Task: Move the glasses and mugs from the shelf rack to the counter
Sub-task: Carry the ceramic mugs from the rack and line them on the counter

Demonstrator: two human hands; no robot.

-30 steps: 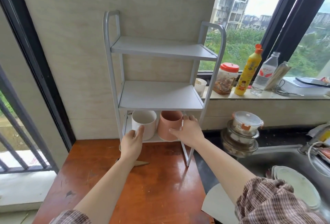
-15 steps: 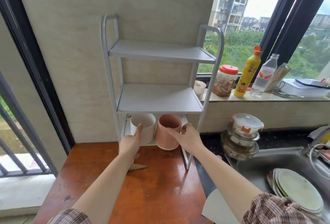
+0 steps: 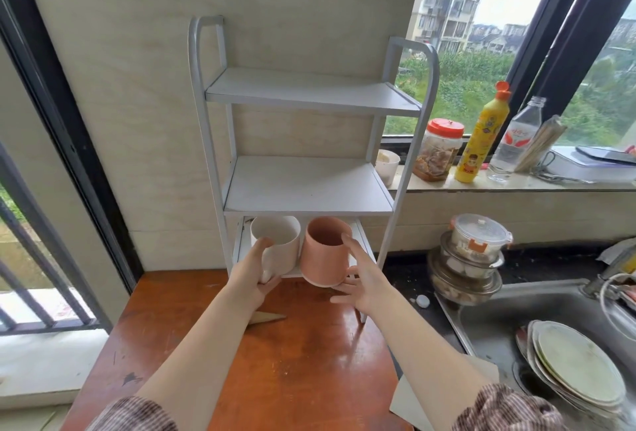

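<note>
- Since half a second ago the pink mug (image 3: 323,255) has come forward and tipped. Its base now hangs past the front edge of the bottom shelf, above the surface (image 3: 292,362), and its open mouth leans away to the far side.
- The left hand (image 3: 253,276) has closed in on the white mug (image 3: 275,241), where before it only reached up to it.
- The left hand grips the white mug from the near side, with the thumb up by the rim and the other fingers curled round low on the body.
- The white mug stands upright on the left of the bottom shelf of the shelf rack (image 3: 306,183), just beside the pink mug.
- The right hand (image 3: 364,279) holds the pink mug on its right side. One digit reaches up to the rim and the rest spread round near the base.
- The two upper shelves of the rack carry nothing. The rack stands at the far edge of the orange-brown surface, against the pale wall.
- A small wooden wedge (image 3: 266,317) lies on the surface under the left forearm.
- On the window sill to the right stand a small white cup (image 3: 387,164), a red-lidded jar (image 3: 438,152), a yellow squeeze bottle (image 3: 481,141) and a clear bottle (image 3: 516,138).
- Below the sill, stacked lidded containers (image 3: 471,258) sit beside the sink (image 3: 499,320).
- A pile of plates (image 3: 578,362) leans in the sink at the near right.
</note>
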